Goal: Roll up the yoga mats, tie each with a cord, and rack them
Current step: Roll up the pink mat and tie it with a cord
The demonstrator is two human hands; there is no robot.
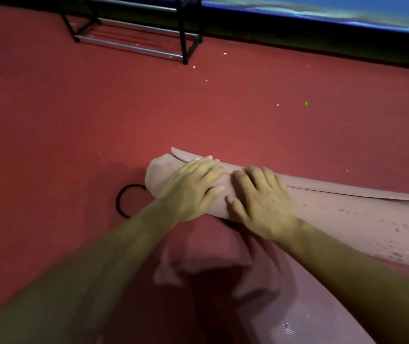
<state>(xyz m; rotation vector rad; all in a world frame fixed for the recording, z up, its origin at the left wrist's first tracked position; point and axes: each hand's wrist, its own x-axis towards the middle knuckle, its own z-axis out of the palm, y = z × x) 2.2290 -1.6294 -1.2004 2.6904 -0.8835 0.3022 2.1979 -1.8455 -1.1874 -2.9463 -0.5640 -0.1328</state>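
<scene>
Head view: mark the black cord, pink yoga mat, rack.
black cord (117, 203), head view, loop's left arc.
pink yoga mat (156, 175), head view, rolled left end.
rack (129, 47), head view, front metal bar.

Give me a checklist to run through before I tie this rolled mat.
1. Roll held down: left hand and right hand press flat on the pink mat roll. Ok.
2. Roll closed tight: the outer flap stands off on the far side. Not ok.
3. Cord at hand: the black cord lies on the floor beside the roll's left end. Ok.
4. A hand free for the cord: both are on the roll. Not ok.
5. Rack ready: the rack shows bare lower rails, but its upper part is cut off. Cannot tell.
</scene>
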